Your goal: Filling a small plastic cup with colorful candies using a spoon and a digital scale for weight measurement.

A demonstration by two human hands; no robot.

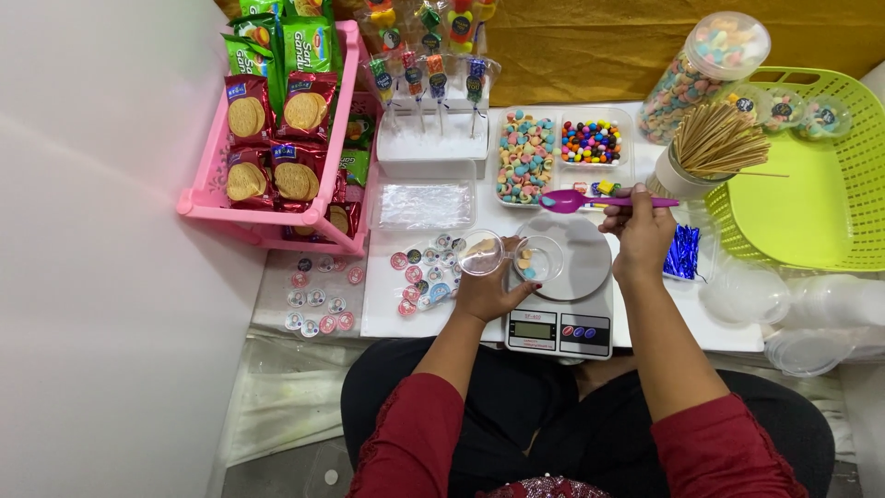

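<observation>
Left hand [489, 290] grips a clear cup [537, 258] over the scale [562, 286], right hand [641, 235] pinches a purple spoon [599, 200]

White table [645, 337] bears scale [560, 327], trays [525, 159]

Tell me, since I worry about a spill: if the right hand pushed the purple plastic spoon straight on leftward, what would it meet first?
Probably the clear rectangular tray of pastel candy rings: the purple plastic spoon in the right hand has its bowl at that tray's near edge, though height is unclear.
</observation>
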